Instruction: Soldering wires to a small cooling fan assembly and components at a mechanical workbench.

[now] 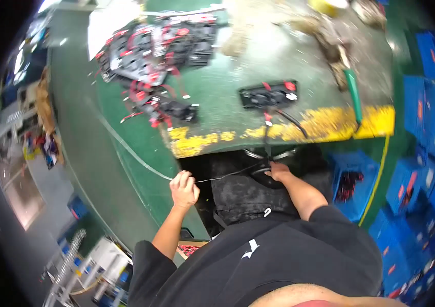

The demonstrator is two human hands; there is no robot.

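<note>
My left hand (pixel 184 189) is closed, its fingers pinched on a long thin pale strip (pixel 133 152). From that hand the strip trails up and left over the green surface, while a thinner stretch runs right toward my right hand (pixel 278 171). My right hand is closed below the table's front edge, beside a round black thing with a shiny rim (pixel 262 176); what its fingers grip is hidden. Above it on the table lies a black rectangular module (pixel 268 95) with red bits. A dark cable (pixel 267 138) hangs from the module down toward my right hand.
A pile of similar black modules with red wires (pixel 161 48) covers the table's back left. A green-handled tool (pixel 353 94) lies at the right, by the worn yellow edge (pixel 330 123). Blue bins (pixel 425 107) are stacked at the far right, and an open blue bin (pixel 355 176) stands nearer.
</note>
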